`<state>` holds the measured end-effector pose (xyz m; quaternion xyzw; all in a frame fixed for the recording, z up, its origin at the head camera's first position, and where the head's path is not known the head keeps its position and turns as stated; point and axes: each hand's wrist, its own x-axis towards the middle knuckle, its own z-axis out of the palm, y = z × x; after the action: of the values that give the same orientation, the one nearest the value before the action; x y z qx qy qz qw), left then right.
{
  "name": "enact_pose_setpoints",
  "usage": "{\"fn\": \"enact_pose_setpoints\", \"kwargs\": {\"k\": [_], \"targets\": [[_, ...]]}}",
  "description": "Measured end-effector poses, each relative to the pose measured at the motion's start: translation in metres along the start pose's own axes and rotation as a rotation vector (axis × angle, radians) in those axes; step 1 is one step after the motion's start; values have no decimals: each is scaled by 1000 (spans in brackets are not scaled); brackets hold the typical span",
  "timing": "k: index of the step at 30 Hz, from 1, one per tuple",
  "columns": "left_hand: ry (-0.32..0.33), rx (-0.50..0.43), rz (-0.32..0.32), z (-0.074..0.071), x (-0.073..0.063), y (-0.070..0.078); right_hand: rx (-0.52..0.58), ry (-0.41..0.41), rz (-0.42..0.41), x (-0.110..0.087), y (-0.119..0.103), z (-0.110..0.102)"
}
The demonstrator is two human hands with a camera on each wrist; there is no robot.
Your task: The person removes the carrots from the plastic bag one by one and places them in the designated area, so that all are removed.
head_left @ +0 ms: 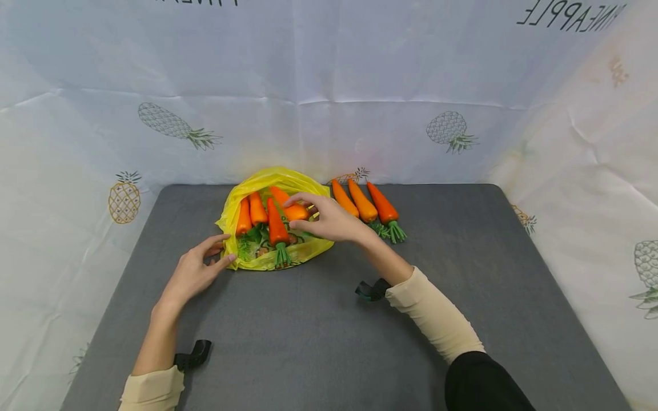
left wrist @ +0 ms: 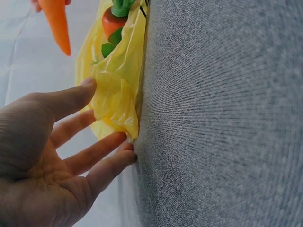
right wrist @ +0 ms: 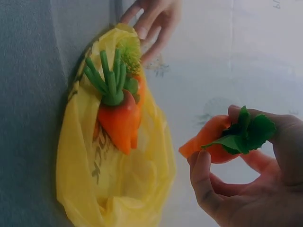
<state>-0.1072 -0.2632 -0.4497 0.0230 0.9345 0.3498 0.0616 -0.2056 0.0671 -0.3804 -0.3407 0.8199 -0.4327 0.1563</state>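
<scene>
My right hand (head_left: 329, 220) holds an orange toy carrot (right wrist: 215, 137) with a dark green leafy top, thumb and fingers on either side of it. That carrot is above the mouth of a yellow plastic bag (head_left: 257, 185) lying on the table. At the bag's left edge, my left hand (left wrist: 61, 151) holds the plastic loosely between thumb and fingertips. Inside lie a red-orange carrot (head_left: 277, 228) with thick green stalks and two orange carrots (head_left: 258, 208) to its left, with feathery greens (head_left: 247, 248) below them.
Right of the bag, three more carrots lie side by side on the grey table (head_left: 288, 331): two orange ones (head_left: 362, 201) and a redder one (head_left: 382, 204). A white pineapple-print cloth (head_left: 329, 131) hangs behind the table's back edge. Dark wrist mounts (head_left: 192, 355) sit on both arms.
</scene>
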Motion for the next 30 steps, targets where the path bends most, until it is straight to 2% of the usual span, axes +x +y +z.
{"fn": "enact_pose_setpoints", "kwargs": {"k": [9,16,30], "targets": [[1,13,-2,1,1,-1,16,56,11,-17,-3,-18],[1,14,-1,1,1,0,15,102,0,-30,5,-30],[-3,11,-4,1,1,0,35,174,46,-55,18,-60]]}}
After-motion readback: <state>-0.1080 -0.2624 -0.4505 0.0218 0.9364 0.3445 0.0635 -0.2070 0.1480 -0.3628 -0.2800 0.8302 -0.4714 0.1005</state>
